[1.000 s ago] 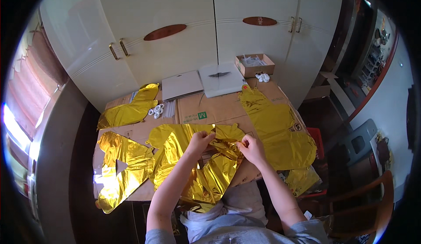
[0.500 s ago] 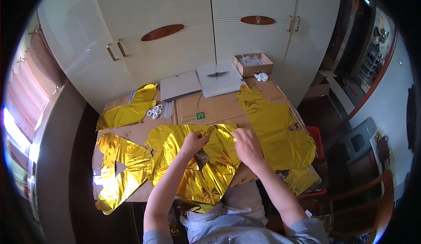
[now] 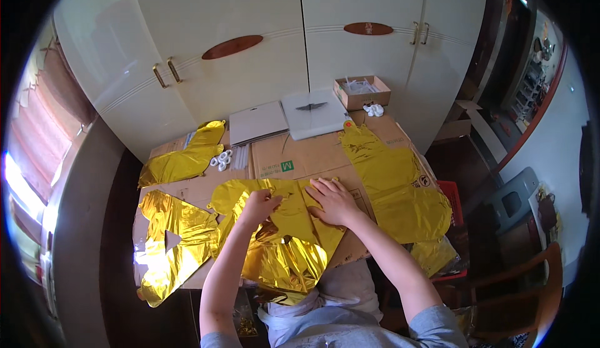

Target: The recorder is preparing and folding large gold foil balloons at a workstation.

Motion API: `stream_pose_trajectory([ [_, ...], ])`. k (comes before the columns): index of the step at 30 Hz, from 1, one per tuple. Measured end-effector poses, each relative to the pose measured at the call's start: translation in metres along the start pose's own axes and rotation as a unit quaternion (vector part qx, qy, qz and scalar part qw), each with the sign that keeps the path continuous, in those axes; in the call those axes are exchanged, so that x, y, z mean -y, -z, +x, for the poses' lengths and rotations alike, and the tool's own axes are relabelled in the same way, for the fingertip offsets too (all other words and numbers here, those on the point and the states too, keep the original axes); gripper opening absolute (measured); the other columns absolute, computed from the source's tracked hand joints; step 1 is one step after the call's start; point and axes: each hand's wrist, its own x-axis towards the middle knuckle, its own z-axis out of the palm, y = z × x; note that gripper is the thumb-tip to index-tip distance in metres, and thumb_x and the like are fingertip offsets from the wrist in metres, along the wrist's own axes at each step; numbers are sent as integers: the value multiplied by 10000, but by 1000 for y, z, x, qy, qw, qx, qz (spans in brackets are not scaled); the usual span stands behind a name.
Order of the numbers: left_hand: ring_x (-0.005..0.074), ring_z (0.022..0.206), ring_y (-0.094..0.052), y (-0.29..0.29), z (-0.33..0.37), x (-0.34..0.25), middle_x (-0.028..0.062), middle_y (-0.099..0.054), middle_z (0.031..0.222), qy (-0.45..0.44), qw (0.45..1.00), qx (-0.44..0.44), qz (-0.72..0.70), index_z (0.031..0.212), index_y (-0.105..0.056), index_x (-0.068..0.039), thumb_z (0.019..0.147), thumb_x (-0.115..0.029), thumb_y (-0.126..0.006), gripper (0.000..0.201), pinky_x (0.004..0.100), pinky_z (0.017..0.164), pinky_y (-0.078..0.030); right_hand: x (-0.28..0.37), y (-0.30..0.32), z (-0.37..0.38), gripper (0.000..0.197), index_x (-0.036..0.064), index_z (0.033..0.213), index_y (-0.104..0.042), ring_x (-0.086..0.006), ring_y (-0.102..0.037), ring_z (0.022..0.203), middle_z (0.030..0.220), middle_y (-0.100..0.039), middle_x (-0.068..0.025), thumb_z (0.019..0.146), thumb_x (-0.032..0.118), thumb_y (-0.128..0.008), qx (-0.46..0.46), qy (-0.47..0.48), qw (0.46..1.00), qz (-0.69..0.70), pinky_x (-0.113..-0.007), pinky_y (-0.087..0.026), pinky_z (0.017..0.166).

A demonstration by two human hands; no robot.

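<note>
Both my hands on the gold foil balloon (image 3: 284,223), which lies flat on the cardboard-covered table (image 3: 312,157) right in front of me, its lower part hanging over the near edge toward my lap; my left hand (image 3: 258,205) is curled, fingers pinching the foil near the balloon's upper left; my right hand (image 3: 333,199) is spread flat, palm down, pressing the balloon's upper right, holding nothing; hands near each other, not touching.

Relative to the balloon: second gold foil piece (image 3: 172,238) just to its left, draped over the table's left edge; third gold piece (image 3: 184,157) further back-left; large gold piece (image 3: 394,179) to its right, running toward the far right corner; small white rings (image 3: 222,159) behind it, just beside the back-left gold piece; two flat pale boxes (image 3: 287,118) behind it at the far table edge; open cardboard box (image 3: 362,91) far back-right; cream wardrobe doors (image 3: 250,35) beyond the table; wooden chair (image 3: 525,292) well off to the right.
</note>
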Motion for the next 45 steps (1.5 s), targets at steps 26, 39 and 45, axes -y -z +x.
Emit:
stream_pose_trajectory([
  [26,31,489,-393,52,-36,2,-33,-495,588,-1,993,-56,-107,775,-565,-3,856,-117,-611,148,211,437,-280,17,-7,58,246,152,1012,-635,-282,-469,1076,1098,-519,-82,826,265,-520,-26,24,997,75,-433,-374,944],
  [39,26,493,-412,64,-45,7,-36,-509,595,17,991,-71,-112,788,-574,5,860,-114,-617,146,203,441,-293,14,-15,60,526,116,1277,-474,-268,-462,1082,1128,-505,-101,834,388,-553,-31,-8,999,32,-432,-361,952],
  [45,28,498,-415,79,-59,28,-30,-526,617,41,989,-97,-104,773,-573,-5,860,-143,-616,169,197,442,-290,13,-14,61,337,165,1179,-557,-256,-472,1068,1098,-511,-83,850,231,-525,-38,49,997,51,-428,-375,921],
])
